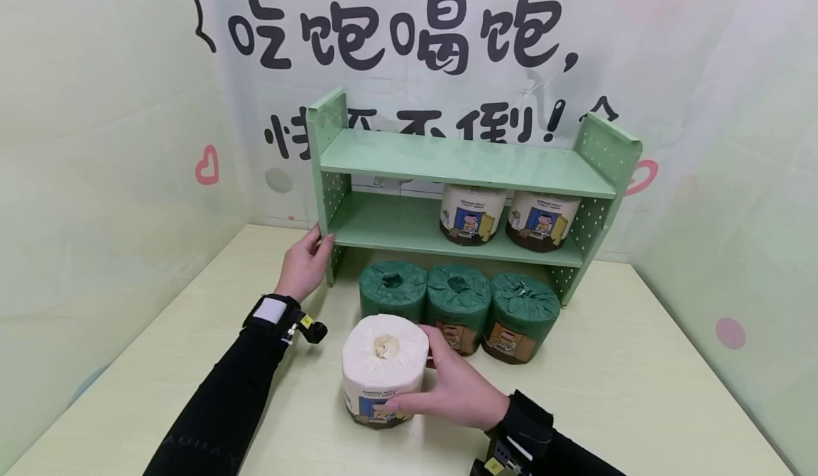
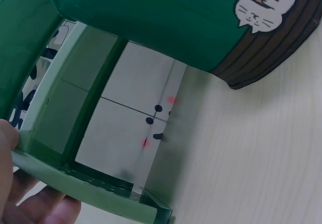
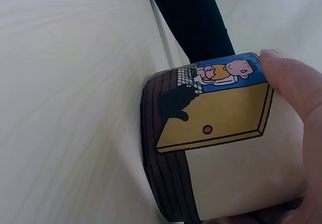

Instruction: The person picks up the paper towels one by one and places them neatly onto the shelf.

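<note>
I have the right hand (image 1: 456, 391) pinching a white toilet roll (image 1: 383, 366) between thumb and fingers, the roll upright at that hand's left; whether it touches the table (image 1: 607, 405) I can't tell. Just beyond the hand I see three green rolls (image 1: 463, 309) in a row. Farther off, my left hand (image 1: 304, 266) grips the left side of a green shelf (image 1: 396, 220). To its right, two more white rolls (image 1: 473, 217) stand on the lower board.
</note>
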A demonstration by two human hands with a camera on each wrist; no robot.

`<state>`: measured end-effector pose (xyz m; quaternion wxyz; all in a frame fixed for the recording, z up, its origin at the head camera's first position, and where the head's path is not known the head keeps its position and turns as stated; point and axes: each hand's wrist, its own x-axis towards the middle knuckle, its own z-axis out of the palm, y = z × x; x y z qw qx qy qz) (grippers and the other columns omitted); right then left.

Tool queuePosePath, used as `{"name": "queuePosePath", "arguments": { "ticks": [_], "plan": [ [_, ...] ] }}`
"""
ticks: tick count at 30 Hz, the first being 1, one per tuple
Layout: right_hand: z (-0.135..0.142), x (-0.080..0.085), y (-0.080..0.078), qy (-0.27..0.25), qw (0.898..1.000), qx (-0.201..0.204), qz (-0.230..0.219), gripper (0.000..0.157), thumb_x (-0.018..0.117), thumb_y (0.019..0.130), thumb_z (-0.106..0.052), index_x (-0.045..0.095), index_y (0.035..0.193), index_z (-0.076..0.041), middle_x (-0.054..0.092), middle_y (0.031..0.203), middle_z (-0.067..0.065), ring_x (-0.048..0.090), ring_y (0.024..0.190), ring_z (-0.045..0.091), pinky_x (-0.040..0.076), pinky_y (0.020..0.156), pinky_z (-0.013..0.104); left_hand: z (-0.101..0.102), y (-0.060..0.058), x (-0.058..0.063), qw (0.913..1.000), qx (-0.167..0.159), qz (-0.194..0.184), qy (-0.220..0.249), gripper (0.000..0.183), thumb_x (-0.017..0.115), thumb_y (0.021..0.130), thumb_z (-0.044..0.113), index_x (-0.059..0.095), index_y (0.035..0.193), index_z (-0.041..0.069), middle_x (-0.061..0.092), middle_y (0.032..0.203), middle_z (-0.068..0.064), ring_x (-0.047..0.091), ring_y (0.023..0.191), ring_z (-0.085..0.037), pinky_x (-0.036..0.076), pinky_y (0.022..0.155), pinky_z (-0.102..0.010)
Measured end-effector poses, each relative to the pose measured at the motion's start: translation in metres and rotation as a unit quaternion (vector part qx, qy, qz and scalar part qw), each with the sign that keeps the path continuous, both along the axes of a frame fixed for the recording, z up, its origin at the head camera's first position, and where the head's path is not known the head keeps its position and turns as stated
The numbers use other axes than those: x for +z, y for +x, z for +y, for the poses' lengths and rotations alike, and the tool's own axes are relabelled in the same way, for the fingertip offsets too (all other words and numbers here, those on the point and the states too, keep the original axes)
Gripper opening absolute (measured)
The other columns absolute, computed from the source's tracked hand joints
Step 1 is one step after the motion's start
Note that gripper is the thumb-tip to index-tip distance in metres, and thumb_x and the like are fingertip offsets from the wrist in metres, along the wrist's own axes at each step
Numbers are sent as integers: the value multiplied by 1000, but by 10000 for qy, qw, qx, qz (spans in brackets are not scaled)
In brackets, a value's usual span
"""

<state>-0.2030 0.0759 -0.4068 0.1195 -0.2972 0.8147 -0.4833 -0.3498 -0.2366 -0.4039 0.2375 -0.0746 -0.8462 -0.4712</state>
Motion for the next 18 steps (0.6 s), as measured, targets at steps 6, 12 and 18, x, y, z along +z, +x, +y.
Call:
{"name": "queuePosePath", "arguments": {
  "ticks": [6, 12, 18],
  "plan": [
    [-2, -5, -2, -155, 9999, 30, 17, 110, 89, 72, -46, 18, 154, -26, 39, 141, -13, 41, 123, 8, 36, 103, 50, 0, 1, 1, 10000, 3, 8, -6, 49, 47, 107, 36, 39, 152, 18, 57, 131, -19, 61, 98, -23, 56, 72, -44],
    [-3, -6, -2, -149, 9999, -4, 78, 105, 89, 70, -46, 24, 151, -26, 41, 137, -11, 44, 120, 8, 37, 101, 48, 0, 0, 1, 10000, 35, 20, -33, 48, 47, 107, 36, 40, 151, 18, 58, 130, -18, 60, 99, -23, 55, 73, -44],
    [-3, -6, -2, -159, 9998, -10, 137, 98, 90, 70, -46, 31, 146, -26, 44, 134, -12, 45, 119, 8, 39, 101, 48, 0, -1, 0, 10000, 38, 36, -52, 48, 47, 107, 36, 40, 151, 19, 57, 132, -18, 60, 102, -23, 55, 74, -44]
  ]
}}
